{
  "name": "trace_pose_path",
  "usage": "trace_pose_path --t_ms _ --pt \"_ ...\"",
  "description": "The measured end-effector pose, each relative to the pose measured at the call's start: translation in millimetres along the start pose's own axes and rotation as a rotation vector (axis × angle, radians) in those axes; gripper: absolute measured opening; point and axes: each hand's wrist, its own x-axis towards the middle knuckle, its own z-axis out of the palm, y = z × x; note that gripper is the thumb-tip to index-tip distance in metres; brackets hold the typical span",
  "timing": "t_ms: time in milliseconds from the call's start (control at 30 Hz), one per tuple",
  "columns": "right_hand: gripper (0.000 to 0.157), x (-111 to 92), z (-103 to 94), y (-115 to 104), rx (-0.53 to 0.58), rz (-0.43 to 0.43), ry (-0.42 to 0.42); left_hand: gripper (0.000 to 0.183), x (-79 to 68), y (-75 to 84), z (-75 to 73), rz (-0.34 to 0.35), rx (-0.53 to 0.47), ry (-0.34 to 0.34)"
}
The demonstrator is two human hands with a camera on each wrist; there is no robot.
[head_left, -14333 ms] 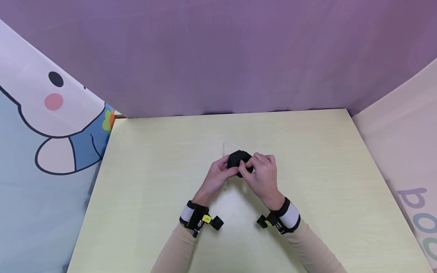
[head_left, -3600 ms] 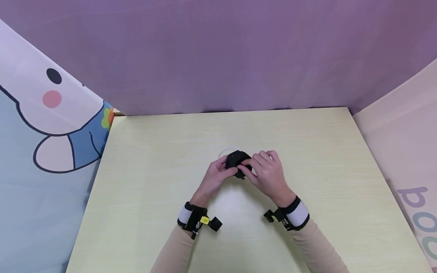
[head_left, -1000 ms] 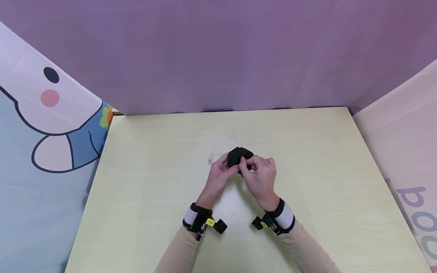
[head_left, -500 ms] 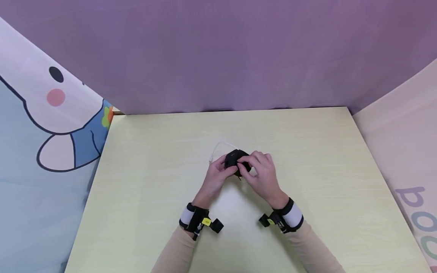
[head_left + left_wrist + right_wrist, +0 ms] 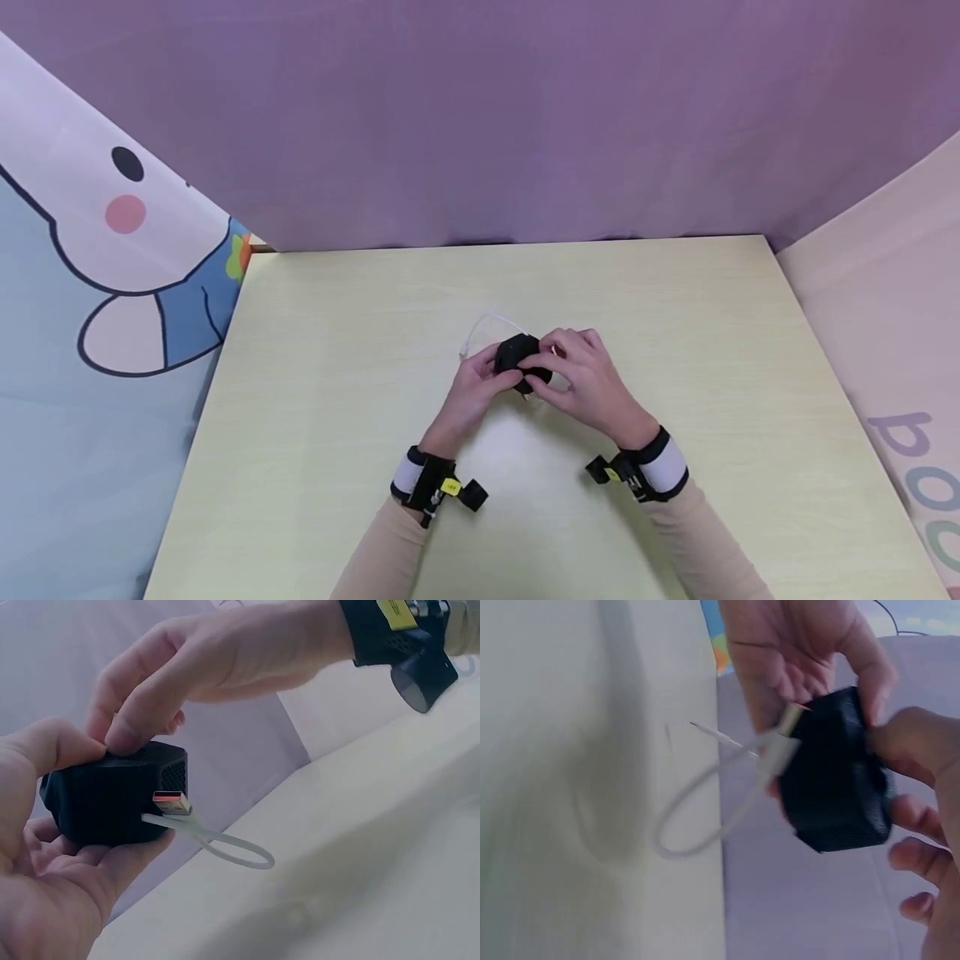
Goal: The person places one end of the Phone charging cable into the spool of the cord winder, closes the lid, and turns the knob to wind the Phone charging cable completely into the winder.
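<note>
Held above the table is a black, many-sided cable winder (image 5: 513,353). My left hand (image 5: 471,390) grips its left side, the thumb bent over the near edge. Thumb and forefinger of my right hand (image 5: 592,385) pinch at its upper face; what they grasp there is hidden by the fingers. From the casing (image 5: 105,801) in the left wrist view comes a looped white cable (image 5: 247,860) with a USB plug (image 5: 172,802) close to the side. In the right wrist view a thinner white end (image 5: 712,733) sticks out behind the winder (image 5: 832,776).
The pale wooden table (image 5: 360,333) spreads around both hands. A purple curtain (image 5: 480,125) stands along its back edge. Printed cloths hang at the left (image 5: 75,433) and right (image 5: 862,317). Both wrists wear straps with small cameras.
The right hand's wrist has swung out to the right while its fingers stay on the winder. The winder has shifted slightly toward me and left. The left hand keeps its grip.
</note>
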Motion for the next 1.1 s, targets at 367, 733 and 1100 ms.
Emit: trace_pose_path --t_ms 367,733,1100 --pt "0.021 3 -16.8 -1 -0.088 -0.053 -0.147 0.049 -1.5 2.8 -2.3 -0.036 0.095 -0.043" --pt "0.016 6 -22.4 -3 -0.190 -0.119 -0.168 0.048 -3.0 7.6 -3.9 -0.070 0.195 -0.108" --pt "0.014 9 -24.0 -6 -0.254 -0.118 -0.169 0.051 -3.9 11.6 -5.4 -0.081 0.168 -0.132"
